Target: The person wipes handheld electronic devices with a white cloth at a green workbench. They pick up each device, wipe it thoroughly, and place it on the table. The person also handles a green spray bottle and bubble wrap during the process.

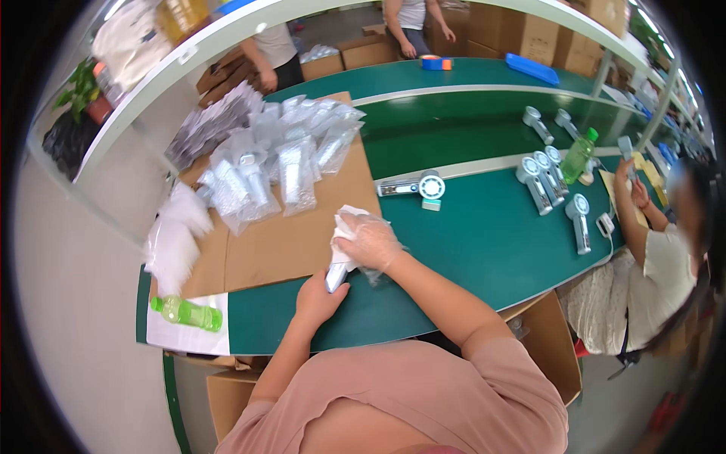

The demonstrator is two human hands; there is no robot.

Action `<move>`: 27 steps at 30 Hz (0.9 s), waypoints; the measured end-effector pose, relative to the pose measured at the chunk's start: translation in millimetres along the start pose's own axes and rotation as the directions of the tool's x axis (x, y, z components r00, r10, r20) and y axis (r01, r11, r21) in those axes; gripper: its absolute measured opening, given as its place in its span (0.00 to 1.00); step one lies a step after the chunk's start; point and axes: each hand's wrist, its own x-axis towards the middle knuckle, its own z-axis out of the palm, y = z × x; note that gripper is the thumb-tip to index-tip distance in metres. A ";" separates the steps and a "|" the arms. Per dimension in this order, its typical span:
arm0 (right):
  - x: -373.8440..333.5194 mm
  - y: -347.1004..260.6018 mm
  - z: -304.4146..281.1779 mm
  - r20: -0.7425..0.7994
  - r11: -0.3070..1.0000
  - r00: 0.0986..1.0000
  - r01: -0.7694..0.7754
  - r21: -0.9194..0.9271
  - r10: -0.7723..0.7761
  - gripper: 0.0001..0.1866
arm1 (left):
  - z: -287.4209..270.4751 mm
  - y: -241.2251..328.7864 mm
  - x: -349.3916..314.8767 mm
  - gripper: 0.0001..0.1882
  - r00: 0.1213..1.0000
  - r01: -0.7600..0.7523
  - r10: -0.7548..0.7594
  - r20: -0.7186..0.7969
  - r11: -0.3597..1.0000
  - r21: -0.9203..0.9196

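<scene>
My left hand (318, 299) grips the lower end of a silvery-blue handheld fan (336, 279) over the front of the green table. Wearing a clear plastic glove, my right hand (372, 240) presses a white cloth (339, 255) round the upper part of the fan, so its head is hidden. Just beyond my right hand, another handheld fan (412, 186) lies on its side, beside a small green-and-white block (431, 205). A cardboard sheet (280, 253) lies under and left of my hands, bearing a pile of fans in clear bubble bags (299, 170).
White bags or sheets (170, 246) and a green bottle (187, 313) are at left. Several fans (538, 181) and another green bottle (581, 155) stand or lie at right, near a seated co-worker (650, 257). A white shelf rail (302, 19) crosses above; people stand beyond.
</scene>
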 end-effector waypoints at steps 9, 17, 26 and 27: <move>-12.5 -8.7 2.9 -0.033 0.954 0.983 -0.168 0.248 0.182 0.31 | 5.2 -11.1 -8.1 0.27 0.990 -0.121 0.122 -0.066 0.992 0.023; -32.2 -3.4 -10.3 0.516 -0.407 0.837 -0.415 0.814 0.179 0.19 | 6.3 -9.4 -2.6 0.24 0.968 -0.244 0.230 -0.100 0.957 -0.154; -36.0 -14.2 20.0 0.136 0.156 0.892 -0.222 0.962 0.430 0.19 | 29.1 46.2 29.8 0.24 0.931 -0.273 0.198 -0.307 0.936 -0.222; -37.0 -31.3 -14.0 0.204 0.303 0.826 -0.406 0.862 0.525 0.21 | 27.4 46.5 26.2 0.25 0.962 -0.212 0.190 -0.194 0.972 -0.103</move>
